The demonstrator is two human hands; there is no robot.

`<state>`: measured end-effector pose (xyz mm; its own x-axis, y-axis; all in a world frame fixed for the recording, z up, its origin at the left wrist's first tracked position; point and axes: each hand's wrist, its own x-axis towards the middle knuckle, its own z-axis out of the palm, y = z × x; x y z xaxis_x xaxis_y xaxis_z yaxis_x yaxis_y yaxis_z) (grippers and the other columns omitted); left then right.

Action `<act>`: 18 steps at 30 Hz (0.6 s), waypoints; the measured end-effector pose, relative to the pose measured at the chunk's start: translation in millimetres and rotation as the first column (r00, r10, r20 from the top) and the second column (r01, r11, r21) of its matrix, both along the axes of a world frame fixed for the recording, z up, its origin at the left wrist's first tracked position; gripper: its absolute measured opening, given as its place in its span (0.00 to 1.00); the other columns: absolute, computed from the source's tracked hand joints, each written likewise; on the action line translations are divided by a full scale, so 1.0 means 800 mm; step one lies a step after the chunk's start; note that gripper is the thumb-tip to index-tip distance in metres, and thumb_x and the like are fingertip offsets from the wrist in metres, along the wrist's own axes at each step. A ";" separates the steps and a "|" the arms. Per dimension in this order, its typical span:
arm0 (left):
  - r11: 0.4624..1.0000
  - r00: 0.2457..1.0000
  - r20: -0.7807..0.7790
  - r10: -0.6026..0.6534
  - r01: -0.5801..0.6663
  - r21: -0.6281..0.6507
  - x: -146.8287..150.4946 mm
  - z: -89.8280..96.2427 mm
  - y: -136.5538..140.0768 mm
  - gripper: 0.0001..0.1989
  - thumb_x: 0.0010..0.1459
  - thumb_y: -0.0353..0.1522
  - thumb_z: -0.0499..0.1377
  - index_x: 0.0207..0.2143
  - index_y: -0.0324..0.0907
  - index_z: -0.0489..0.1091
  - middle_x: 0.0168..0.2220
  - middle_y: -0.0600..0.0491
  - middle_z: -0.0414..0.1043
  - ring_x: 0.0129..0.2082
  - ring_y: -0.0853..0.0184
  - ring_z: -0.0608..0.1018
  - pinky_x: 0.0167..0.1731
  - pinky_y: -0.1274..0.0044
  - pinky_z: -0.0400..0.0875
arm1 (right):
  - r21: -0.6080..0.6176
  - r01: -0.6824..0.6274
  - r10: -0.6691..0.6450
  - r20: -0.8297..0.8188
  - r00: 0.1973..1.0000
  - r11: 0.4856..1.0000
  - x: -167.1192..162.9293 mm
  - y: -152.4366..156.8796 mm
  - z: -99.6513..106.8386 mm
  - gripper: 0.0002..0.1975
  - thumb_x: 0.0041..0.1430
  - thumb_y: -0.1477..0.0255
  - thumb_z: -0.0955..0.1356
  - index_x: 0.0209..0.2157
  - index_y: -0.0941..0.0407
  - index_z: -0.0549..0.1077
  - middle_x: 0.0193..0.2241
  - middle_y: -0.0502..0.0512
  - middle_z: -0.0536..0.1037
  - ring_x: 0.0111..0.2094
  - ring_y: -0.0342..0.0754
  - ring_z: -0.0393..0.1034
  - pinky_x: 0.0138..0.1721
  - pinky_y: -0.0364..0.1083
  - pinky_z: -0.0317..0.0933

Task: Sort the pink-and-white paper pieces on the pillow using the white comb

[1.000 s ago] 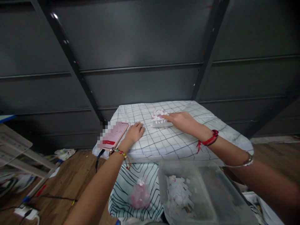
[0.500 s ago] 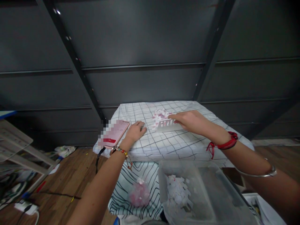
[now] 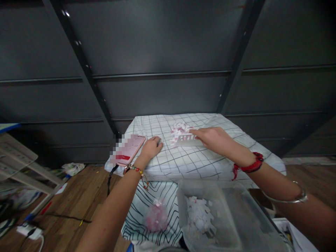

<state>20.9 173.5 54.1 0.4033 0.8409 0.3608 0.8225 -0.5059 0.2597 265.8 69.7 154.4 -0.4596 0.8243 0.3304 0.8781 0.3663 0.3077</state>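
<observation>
My left hand (image 3: 151,148) rests on the checked white cloth, its fingers loosely curved and apart, with nothing in it. Just left of it lies a pink-edged phone (image 3: 132,148), its screen partly blurred out. A small white slotted basket (image 3: 183,139) stands on the cloth, heaped with white and pinkish paper scraps (image 3: 181,128). At the basket's right end, my right hand (image 3: 212,138) is closed about the rim, its index finger reaching over the top by the scraps. The thumb is mostly hidden, and any scrap between the fingertips is too small to make out.
Nearer me, a translucent divided box (image 3: 228,213) has white paper pieces (image 3: 201,215) in its left part. Left of it, a pink plastic-wrapped bundle (image 3: 156,216) lies on striped fabric (image 3: 131,224). Dark panels (image 3: 157,94) rise behind the cloth. A power strip (image 3: 29,231) lies on the floor.
My right hand has shifted slightly at the basket, its wrist and forearm a little lower and further left. My left hand has barely moved.
</observation>
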 end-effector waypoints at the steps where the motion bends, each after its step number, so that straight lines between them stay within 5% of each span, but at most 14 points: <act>1: 1.000 1.000 0.005 0.001 -0.001 -0.001 0.000 0.000 0.000 0.12 0.59 0.32 0.51 0.43 0.41 0.69 0.47 0.49 0.71 0.46 0.62 0.73 0.49 0.72 0.67 | -0.014 -0.016 0.016 0.002 1.000 1.000 -0.002 -0.001 0.000 0.23 0.54 0.83 0.58 0.50 0.56 0.67 0.39 0.57 0.78 0.34 0.49 0.72 0.29 0.45 0.59; 10: 0.997 0.994 -0.083 -0.074 0.072 -0.030 -0.006 0.003 -0.001 0.16 0.60 0.32 0.50 0.48 0.39 0.67 0.53 0.46 0.66 0.54 0.63 0.68 0.55 0.72 0.60 | -0.013 -0.003 0.003 0.003 1.000 1.000 -0.015 -0.012 -0.004 0.20 0.56 0.81 0.58 0.49 0.58 0.67 0.37 0.59 0.78 0.32 0.48 0.72 0.27 0.44 0.56; 18: 0.978 0.954 -0.220 -0.205 0.189 -0.092 -0.041 -0.001 -0.022 0.22 0.64 0.39 0.44 0.57 0.41 0.59 0.61 0.47 0.54 0.61 0.62 0.58 0.58 0.70 0.52 | -0.129 -0.199 0.189 -0.084 0.978 0.971 -0.032 -0.044 -0.006 0.17 0.57 0.76 0.57 0.46 0.54 0.69 0.36 0.54 0.79 0.32 0.46 0.71 0.29 0.43 0.57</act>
